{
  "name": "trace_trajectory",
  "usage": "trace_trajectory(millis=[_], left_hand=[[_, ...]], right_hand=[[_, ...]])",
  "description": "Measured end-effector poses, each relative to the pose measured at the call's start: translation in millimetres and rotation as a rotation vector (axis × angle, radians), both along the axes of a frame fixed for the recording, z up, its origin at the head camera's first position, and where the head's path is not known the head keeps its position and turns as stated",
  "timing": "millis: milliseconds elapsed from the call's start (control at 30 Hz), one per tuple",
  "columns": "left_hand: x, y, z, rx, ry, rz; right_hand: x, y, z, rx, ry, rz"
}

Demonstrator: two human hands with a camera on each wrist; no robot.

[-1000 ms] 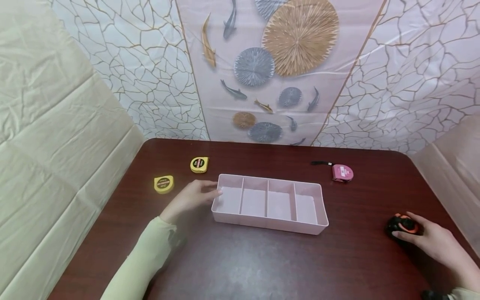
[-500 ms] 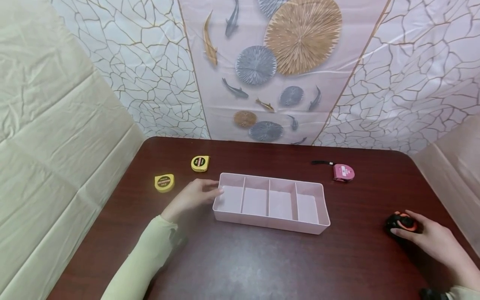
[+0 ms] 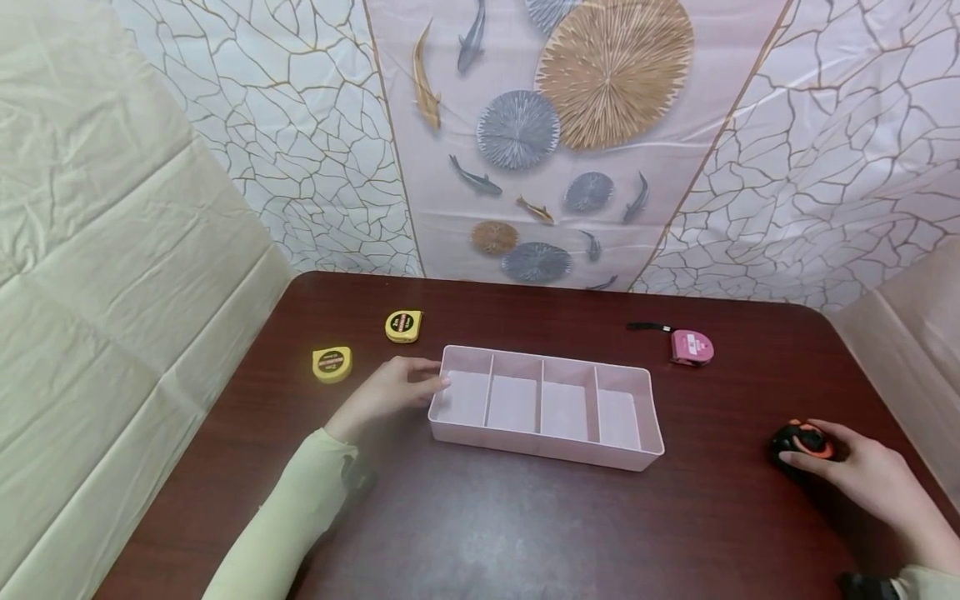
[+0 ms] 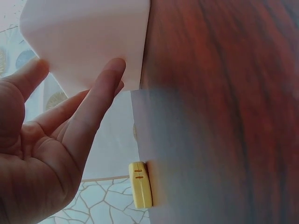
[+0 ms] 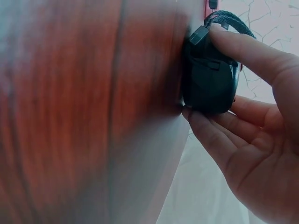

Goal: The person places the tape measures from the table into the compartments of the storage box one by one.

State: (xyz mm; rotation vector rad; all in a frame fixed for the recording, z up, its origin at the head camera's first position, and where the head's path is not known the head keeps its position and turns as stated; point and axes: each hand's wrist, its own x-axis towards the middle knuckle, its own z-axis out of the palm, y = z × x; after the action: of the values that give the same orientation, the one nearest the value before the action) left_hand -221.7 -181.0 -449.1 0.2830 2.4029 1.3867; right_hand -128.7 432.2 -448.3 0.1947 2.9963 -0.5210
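Note:
A pale pink box [image 3: 543, 446] with several compartments stands mid-table. My left hand [image 3: 390, 392] pinches its left end wall, thumb over the rim and fingers against the outside; the left wrist view shows the fingertips on that wall [image 4: 93, 42]. Over at the right side, my right hand [image 3: 873, 475] grips a black and orange tape measure [image 3: 798, 442]. Seen from the right wrist, its black casing [image 5: 210, 84] sits between the thumb on top and the fingers beneath, close to the table surface, with a braided strap [image 5: 233, 21] looped beside the thumb.
Two yellow tape measures, one nearer [image 3: 332, 364] and one farther back [image 3: 403, 326], lie left of the box. A pink tape measure [image 3: 692, 347] with a black strap lies at the back right. Patterned cloth [image 3: 525, 208] hangs behind the dark wooden table [image 3: 480, 533].
The head view has shifted slightly. My right hand has edged a little left with the black and orange tape measure; my left hand keeps its hold on the box.

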Motion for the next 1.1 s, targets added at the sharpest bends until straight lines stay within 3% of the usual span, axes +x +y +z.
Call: trace_trajectory(millis=[267,600,767,1100], left_hand=[[0.3,0.7,-1.8,0.021,-0.023,0.009],[0.5,0.9,-1.8,0.009,-0.002,0.012],[0.8,2.1,-2.4,0.047,-0.015,0.011],[-0.3,1.0,-2.1,0.051,-0.020,0.013]], right_hand=[[-5.4,1.2,0.0,-0.006,0.013,-0.009],[-9.8,-8.7,21.3,-0.087,0.078,0.010],[-13.4,-10.0,27.8,-0.085,0.105,0.028],[-14.7,-12.8,40.6,-0.088,0.162,-0.015]])
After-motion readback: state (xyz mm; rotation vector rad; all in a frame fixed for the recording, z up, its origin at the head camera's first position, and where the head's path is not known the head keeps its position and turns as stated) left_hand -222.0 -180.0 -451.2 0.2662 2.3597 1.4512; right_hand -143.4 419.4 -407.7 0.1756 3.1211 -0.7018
